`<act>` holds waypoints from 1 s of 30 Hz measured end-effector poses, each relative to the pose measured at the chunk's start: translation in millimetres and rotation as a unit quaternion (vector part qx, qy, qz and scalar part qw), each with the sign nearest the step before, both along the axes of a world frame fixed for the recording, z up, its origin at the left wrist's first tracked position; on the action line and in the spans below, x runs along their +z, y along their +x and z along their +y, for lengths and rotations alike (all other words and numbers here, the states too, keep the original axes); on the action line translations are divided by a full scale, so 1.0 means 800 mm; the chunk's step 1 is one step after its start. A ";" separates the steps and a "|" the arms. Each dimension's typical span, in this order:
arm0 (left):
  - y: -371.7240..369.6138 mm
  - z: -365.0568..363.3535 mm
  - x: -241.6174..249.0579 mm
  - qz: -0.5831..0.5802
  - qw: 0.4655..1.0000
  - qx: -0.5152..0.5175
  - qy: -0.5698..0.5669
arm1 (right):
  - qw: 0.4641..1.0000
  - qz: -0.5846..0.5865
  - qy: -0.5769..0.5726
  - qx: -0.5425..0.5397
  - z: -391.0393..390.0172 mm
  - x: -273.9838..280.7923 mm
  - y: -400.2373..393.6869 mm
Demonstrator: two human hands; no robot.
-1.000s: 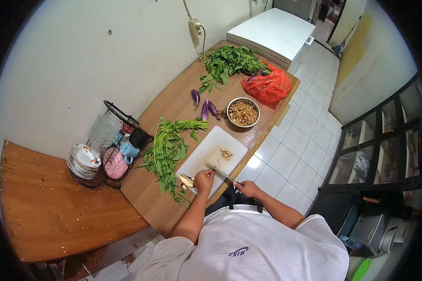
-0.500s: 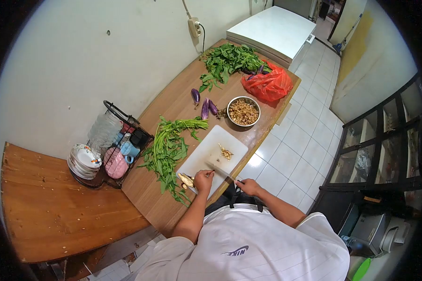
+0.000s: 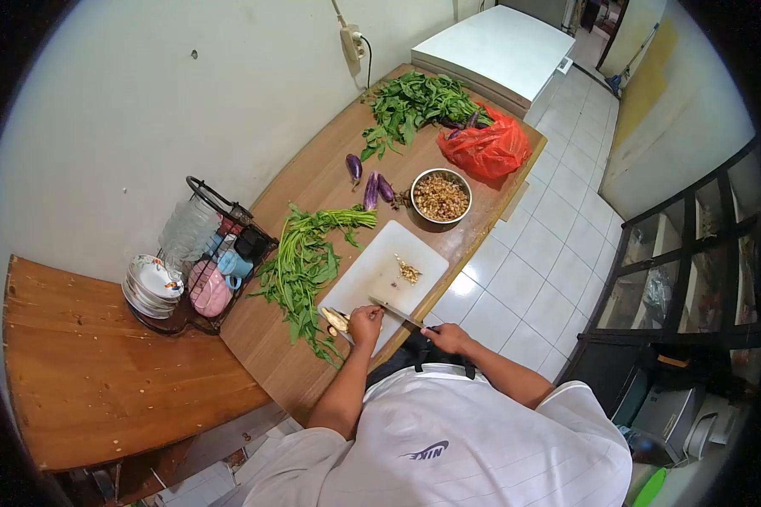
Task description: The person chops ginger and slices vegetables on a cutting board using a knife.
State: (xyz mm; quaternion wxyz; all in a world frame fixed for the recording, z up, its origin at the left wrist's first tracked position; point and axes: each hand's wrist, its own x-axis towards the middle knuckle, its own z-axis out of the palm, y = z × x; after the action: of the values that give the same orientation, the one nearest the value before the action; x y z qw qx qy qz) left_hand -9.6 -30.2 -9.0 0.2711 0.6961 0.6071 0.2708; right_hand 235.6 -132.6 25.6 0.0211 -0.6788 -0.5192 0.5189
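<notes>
My right hand (image 3: 450, 338) is wrapped round the dark handle of a knife (image 3: 400, 313), whose blade points left across the near part of a white cutting board (image 3: 359, 287). At the blade's tip, my left hand (image 3: 364, 326) is closed in a pinch; what its fingers hold is too small to make out. Beside that hand, at the board's left corner, lie pale cut pieces (image 3: 336, 319) with dark skin, perhaps eggplant. A small heap of chopped brownish-white bits (image 3: 409, 271) rests on the board. Beyond it stands a metal bowl (image 3: 440, 221) full of similar chopped pieces.
Leafy green stems (image 3: 304, 262) lie left of the board. Several purple eggplants (image 3: 371, 192) are near the bowl. Farther back are more greens (image 3: 410, 106) and a red plastic bag (image 3: 490, 150). A dish rack (image 3: 228, 291) with plates and cups stands at left.
The knife blade has turned, its flat showing less and its edge line sharper. My left hand has shifted very slightly; the view has moved a little.
</notes>
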 end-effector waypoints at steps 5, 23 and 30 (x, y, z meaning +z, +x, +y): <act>0.001 0.001 -0.001 0.040 0.999 0.002 0.005 | 0.999 -0.032 0.000 0.006 0.010 0.008 -0.007; 0.008 0.005 0.007 0.033 0.999 0.020 -0.034 | 0.999 -0.025 0.038 -0.010 0.019 -0.002 -0.003; 0.006 0.001 -0.008 0.043 0.998 0.037 -0.030 | 1.000 0.017 0.018 0.016 -0.007 0.002 0.009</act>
State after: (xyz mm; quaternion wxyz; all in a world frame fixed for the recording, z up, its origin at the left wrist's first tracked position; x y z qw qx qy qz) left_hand -4.8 -29.6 -15.2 0.2554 0.6761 0.6509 0.2324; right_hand 242.8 -138.3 27.0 0.0341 -0.6609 -0.5392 0.5210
